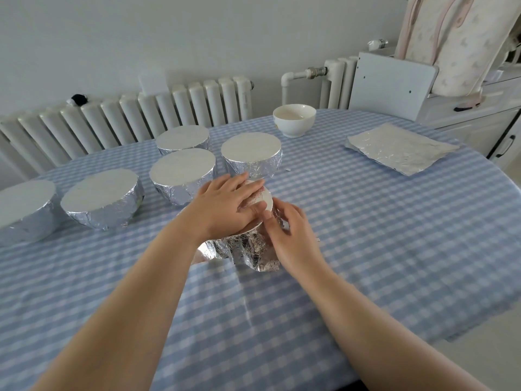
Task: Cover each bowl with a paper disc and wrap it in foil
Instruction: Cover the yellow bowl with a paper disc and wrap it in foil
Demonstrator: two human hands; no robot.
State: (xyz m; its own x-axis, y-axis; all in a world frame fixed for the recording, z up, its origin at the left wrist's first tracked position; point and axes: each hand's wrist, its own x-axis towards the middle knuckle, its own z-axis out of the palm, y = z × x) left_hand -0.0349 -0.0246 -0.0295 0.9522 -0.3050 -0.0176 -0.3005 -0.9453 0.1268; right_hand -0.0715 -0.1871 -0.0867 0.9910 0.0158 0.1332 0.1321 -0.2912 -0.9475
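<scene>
A bowl with crumpled foil [248,249] round its sides stands at the table's middle, topped by a white paper disc [266,197]. My left hand [225,204] lies flat on the disc with straight fingers. My right hand [287,230] curls round the bowl's right side and presses the foil near the rim. Several foil-wrapped bowls [251,156] stand to the left and behind. An uncovered white bowl [294,119] sits at the back. A stack of foil sheets [400,148] lies at the right.
The table carries a blue checked cloth [366,249]. A white radiator [127,119] runs along the wall behind it. A white cabinet [465,114] stands at the back right.
</scene>
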